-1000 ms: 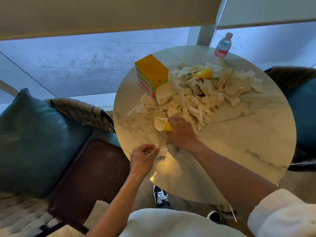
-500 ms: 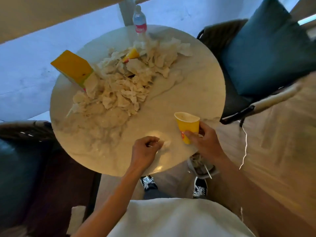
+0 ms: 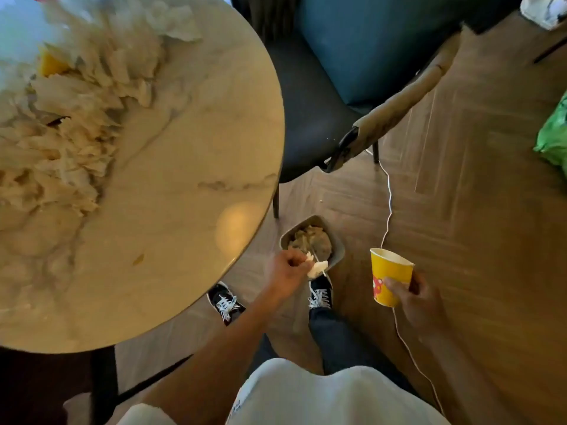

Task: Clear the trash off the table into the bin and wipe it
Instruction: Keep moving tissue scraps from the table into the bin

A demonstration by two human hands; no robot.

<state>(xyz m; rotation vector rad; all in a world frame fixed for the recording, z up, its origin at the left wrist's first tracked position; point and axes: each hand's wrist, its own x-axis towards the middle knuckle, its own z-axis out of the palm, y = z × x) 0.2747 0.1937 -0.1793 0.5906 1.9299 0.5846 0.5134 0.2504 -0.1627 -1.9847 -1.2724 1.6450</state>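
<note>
Paper cup [image 3: 391,276], yellow with a red print, in the right hand [image 3: 418,297], fingers wrapped round its lower wall, held upright out over the wood floor to the right of the bin [image 3: 337,250]. Looks empty. Judged light and thin-walled: it will crush under a hard squeeze, so a loose grip round the lower half suits it, and it can simply be let fall.

Left hand [image 3: 287,273] pinches a crumpled white tissue [image 3: 317,268] just past the desk [image 3: 190,167] edge, over the near rim of the bin. Tissue is soft, near weightless, likely to drift; best released low over the opening.

Bin sits on the floor between desk and chair [image 3: 310,118], already holding crumpled paper. A large heap of tissue scraps [image 3: 67,130] covers the far left of the desk, with a second yellow object, blurred, showing among them. Much clearing is left; wiping not yet started.

Against half a second ago: both hands were over the desk's near edge, the cup just above its surface and the left hand resting on the top. Both have since swung off the desk toward the bin, and the view has turned down and to the right, losing the bottle and yellow box.
</note>
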